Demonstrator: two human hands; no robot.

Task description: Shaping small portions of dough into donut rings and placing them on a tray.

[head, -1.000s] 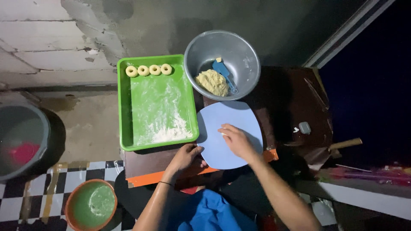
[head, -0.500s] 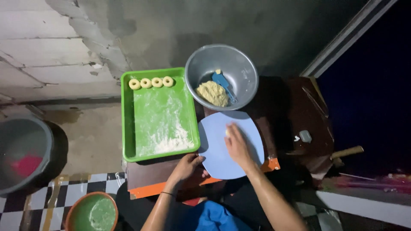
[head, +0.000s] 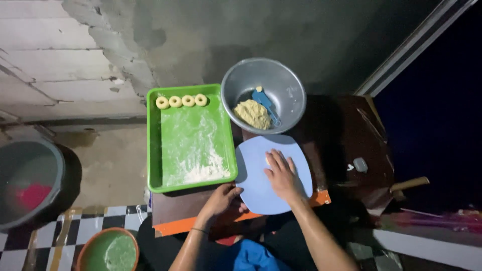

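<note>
My right hand (head: 282, 175) lies flat, palm down, on a round pale blue board (head: 261, 190), with something possibly hidden under the palm. My left hand (head: 224, 198) rests with curled fingers at the board's near left edge. A green tray (head: 155, 150) dusted with white flour sits to the left, with several dough rings (head: 181, 101) lined up along its far edge. Beyond the board stands a metal bowl (head: 286, 88) holding a lump of yellowish dough (head: 252, 114) and a blue spatula (head: 265, 102).
Everything rests on a small dark wooden table (head: 351, 135) with an orange front edge. A large grey tub (head: 25, 165) with something red inside stands at far left. An orange-rimmed bowl with green contents (head: 108, 251) sits on the checkered floor. A concrete wall rises behind.
My right hand slid from the board's left part toward its middle and now presses flat. The view shifted, so everything sits lower in the picture.
</note>
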